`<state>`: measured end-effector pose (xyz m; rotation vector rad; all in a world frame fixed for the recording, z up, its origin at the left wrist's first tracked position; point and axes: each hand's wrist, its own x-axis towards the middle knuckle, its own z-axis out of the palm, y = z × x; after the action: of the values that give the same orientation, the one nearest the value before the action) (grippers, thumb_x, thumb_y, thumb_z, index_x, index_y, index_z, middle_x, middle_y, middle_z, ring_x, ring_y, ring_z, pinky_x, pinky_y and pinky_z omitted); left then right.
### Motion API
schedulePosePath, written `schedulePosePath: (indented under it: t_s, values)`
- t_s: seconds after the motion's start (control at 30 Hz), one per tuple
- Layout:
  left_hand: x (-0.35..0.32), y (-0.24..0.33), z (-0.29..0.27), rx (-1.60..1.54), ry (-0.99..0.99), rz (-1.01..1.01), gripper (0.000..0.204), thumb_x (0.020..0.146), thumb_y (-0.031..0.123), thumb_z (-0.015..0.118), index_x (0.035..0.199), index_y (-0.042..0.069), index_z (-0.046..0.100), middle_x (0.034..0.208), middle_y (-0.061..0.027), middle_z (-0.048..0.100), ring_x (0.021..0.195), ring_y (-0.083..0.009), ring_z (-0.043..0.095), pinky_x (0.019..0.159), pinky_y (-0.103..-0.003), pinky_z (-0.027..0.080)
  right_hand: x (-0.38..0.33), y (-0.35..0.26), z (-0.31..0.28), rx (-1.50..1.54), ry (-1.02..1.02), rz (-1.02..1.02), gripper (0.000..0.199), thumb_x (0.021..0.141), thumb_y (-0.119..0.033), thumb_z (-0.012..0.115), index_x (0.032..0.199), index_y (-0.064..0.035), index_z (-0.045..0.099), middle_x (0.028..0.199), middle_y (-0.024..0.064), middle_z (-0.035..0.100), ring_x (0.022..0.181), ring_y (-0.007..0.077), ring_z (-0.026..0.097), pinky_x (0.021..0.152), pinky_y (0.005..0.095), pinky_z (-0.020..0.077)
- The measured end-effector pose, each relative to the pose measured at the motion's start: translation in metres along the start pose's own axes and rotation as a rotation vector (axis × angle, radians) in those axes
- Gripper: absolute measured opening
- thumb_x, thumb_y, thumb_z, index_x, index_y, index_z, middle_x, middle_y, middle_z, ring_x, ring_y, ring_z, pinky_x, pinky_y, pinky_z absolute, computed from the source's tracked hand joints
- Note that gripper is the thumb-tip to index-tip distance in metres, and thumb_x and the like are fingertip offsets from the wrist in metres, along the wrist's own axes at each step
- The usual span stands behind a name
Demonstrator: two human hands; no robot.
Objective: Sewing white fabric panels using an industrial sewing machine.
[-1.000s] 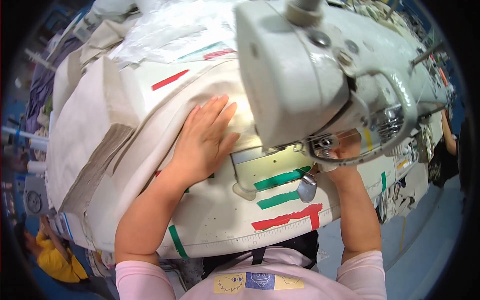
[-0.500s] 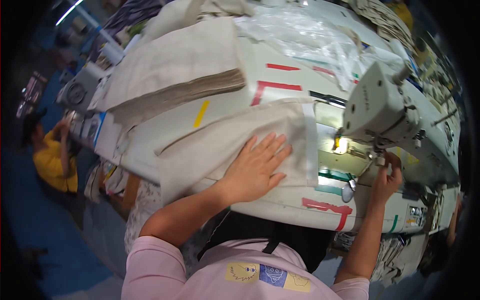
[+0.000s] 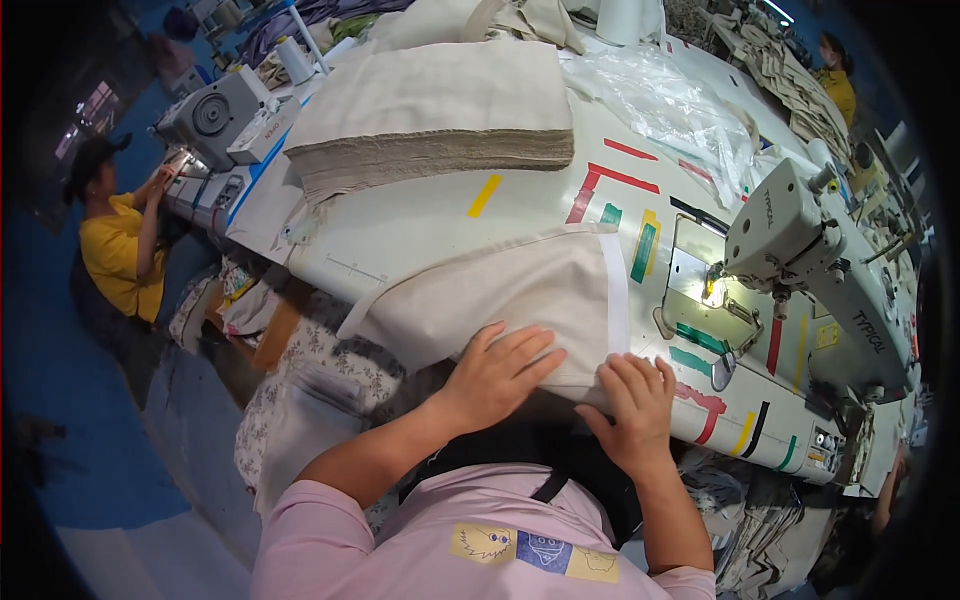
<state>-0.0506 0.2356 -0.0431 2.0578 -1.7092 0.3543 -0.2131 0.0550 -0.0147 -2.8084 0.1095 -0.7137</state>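
1. The table (image 3: 440, 225) is lit brightly and quite evenly.
2. The strongest light is a small warm glow under the head of the sewing machine (image 3: 775, 225), nearly white at its centre.
3. The plastic sheet (image 3: 670, 105) gives whitish glare.
4. A dark shadow lies below the cloth (image 3: 500, 280), near the left hand (image 3: 490, 385).
5. The floor (image 3: 190, 420) at left is dim, with little detail.
6. Toward the black round rim, shapes bend and become softer.

We find the beige cloth (image 3: 490, 285) spread out, lightly rumpled, its white band (image 3: 616, 290) at three o'clock, tapering toward nine.
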Motion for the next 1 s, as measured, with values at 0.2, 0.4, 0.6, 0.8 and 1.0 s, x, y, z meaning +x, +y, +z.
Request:
schedulePosePath:
  t_s: [0.2,0.4,0.6,0.8,1.0]
  values:
    - [-0.037,-0.010,0.001,0.089,0.243,-0.080,0.038,0.084,0.009,0.059,0.121,0.012,0.064,0.124,-0.0045,0.060,0.120,-0.0217,0.055,0.102,-0.041,0.041,0.003,-0.018,0.017,0.026,0.133,-0.141,0.026,0.074,-0.005,0.072,0.099,-0.0040,0.066,0.100,0.0070,0.066,0.093,0.0246,0.061,0.091,0.0447,0.0426]
    - [-0.086,-0.036,-0.024,0.032,0.426,-0.355,0.022,0.073,-0.001,0.058,0.093,0.006,0.067,0.094,-0.0089,0.067,0.090,-0.0317,0.063,0.085,-0.042,0.046,0.031,-0.077,0.021,0.303,0.067,-0.347,0.023,0.069,0.000,0.069,0.091,-0.0037,0.063,0.085,0.0081,0.063,0.077,0.0265,0.061,0.079,0.0413,0.0461]
    - [-0.229,-0.087,-0.096,0.264,0.284,-0.737,0.022,0.074,-0.005,0.056,0.088,0.006,0.068,0.097,-0.0087,0.070,0.093,-0.0299,0.065,0.085,-0.044,0.045,0.046,-0.120,0.061,0.422,-0.153,-0.428,0.021,0.068,0.004,0.065,0.085,-0.0061,0.059,0.069,0.0090,0.055,0.066,0.0290,0.054,0.062,0.0414,0.0407]
    - [-0.314,-0.066,-0.217,0.924,0.345,-0.900,0.023,0.083,0.005,0.055,0.098,0.008,0.072,0.108,-0.0078,0.072,0.109,-0.0253,0.065,0.104,-0.048,0.036,0.082,-0.203,0.130,0.571,0.036,-0.663,0.014,0.073,-0.009,0.060,0.087,-0.0075,0.059,0.081,0.0039,0.061,0.079,0.0228,0.055,0.074,0.0362,0.0426]
    - [-0.437,0.051,-0.235,1.039,0.226,-1.232,0.027,0.081,0.000,0.054,0.097,0.011,0.073,0.102,-0.0104,0.072,0.106,-0.0266,0.065,0.106,-0.047,0.036,0.073,-0.266,0.154,0.526,-0.078,-0.921,0.020,0.075,-0.011,0.060,0.094,-0.0033,0.061,0.087,0.0059,0.068,0.081,0.0221,0.061,0.077,0.0378,0.0465]
